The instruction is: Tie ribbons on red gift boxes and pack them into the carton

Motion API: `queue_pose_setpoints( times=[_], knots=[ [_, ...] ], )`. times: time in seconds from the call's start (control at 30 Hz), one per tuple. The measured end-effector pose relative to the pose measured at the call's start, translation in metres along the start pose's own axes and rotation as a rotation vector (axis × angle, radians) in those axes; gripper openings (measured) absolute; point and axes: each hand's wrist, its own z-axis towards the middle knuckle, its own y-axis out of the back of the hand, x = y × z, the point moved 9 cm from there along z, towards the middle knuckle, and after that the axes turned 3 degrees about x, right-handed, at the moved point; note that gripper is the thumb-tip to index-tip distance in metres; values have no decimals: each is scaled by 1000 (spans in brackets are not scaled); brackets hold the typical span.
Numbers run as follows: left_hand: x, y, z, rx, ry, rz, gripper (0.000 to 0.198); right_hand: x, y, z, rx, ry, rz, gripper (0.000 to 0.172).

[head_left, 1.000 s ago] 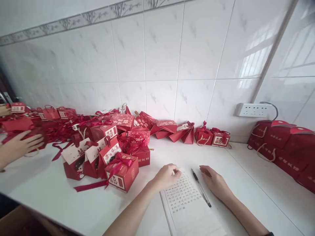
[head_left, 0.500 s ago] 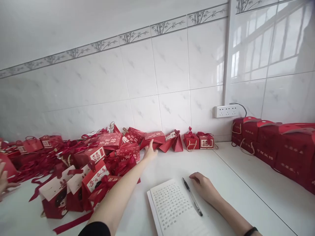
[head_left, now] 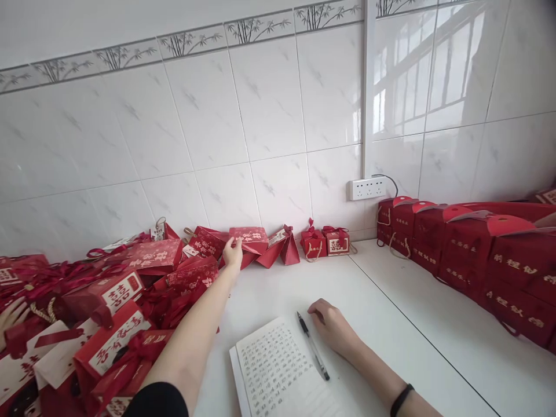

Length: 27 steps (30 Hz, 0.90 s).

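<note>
— Left hand?
— Stretched far forward along a bare forearm, fingers curled over the near edge of a red cardboard gift box; thumb below, box pinched, tilted against the wall tiles at the back of the white countertop.

— Surface of that box?
— Matte red card, flat rectangular top, pale printed characters. Wedged among similar folded boxes, some collapsed into triangular shapes.

— Right hand?
— Resting palm down on the counter, fingers loosely bent, gripping nothing. Just beside a slim black pen lying diagonally at the edge of a sheet of paper. Dark band on the wrist.

— The paper?
— White, thin, covered in rows of small handwritten characters, lying flat between the two forearms.

— Further out, left?
— Heap of red boxes with satin ribbon bows, white label panels, cord handles; glossy ribbon tails spilling everywhere. Another person's hand at the far left edge, touching the pile; grip impossible to tell.

— Right side?
— Row of taller dark red boxes with rounded flaps and gold lettering, lined along the side wall. Two small cube boxes with rope handles near the corner. White power strip fixed on glossy marbled tiles above.
</note>
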Motion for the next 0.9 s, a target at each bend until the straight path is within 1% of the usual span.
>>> queue_pose_setpoints(
  times=[0.1, 0.2, 0.27, 0.33, 0.37, 0.4, 0.43, 0.47, 0.5, 0.57, 0.63, 0.73, 0.8, 0.87, 0.9],
  knots=[
    [-30, 5, -11, -66, -119, -86, 20, 0, 1, 0, -6, -3, 6, 24],
    [-66, 15, -36, -61, -249, -168, 15, -2, 3, 0, -22, -25, 28, 24],
    [-85, 27, -66, -30, -335, -205, 13, -4, 5, 0, -42, -45, 52, 24],
    [-96, 41, -104, 20, -423, -229, 11, -5, 9, 0, -70, -62, 83, 24],
    [-100, 48, -126, 50, -510, -250, 9, -5, 12, 1, -88, -66, 99, 24],
    [-100, 53, -148, 79, -574, -254, 8, -4, 16, 1, -110, -68, 115, 24],
    [-95, 59, -167, 88, -604, -255, 8, -3, 19, 1, -133, -65, 129, 26],
    [-86, 63, -182, 89, -603, -255, 8, -1, 23, 1, -158, -59, 141, 27],
    [-75, 63, -193, 114, -575, -242, 10, 2, 27, 0, -182, -48, 150, 30],
    [-53, 60, -208, 169, -500, -213, 11, 12, 32, -4, -224, -14, 161, 36],
    [-39, 53, -215, 239, -444, -215, 13, 29, 35, -11, -254, 37, 163, 39],
    [-30, 47, -214, 332, -384, -249, 12, 64, 34, -27, -280, 145, 160, 37],
    [-30, 47, -210, 361, -362, -258, 11, 92, 34, -37, -300, 251, 182, 32],
    [-36, 48, -205, 401, -382, -268, 12, 118, 34, -42, -302, 355, 201, 27],
    [-41, 47, -204, 446, -397, -265, 12, 128, 33, -42, -291, 392, 206, 25]
  ],
)
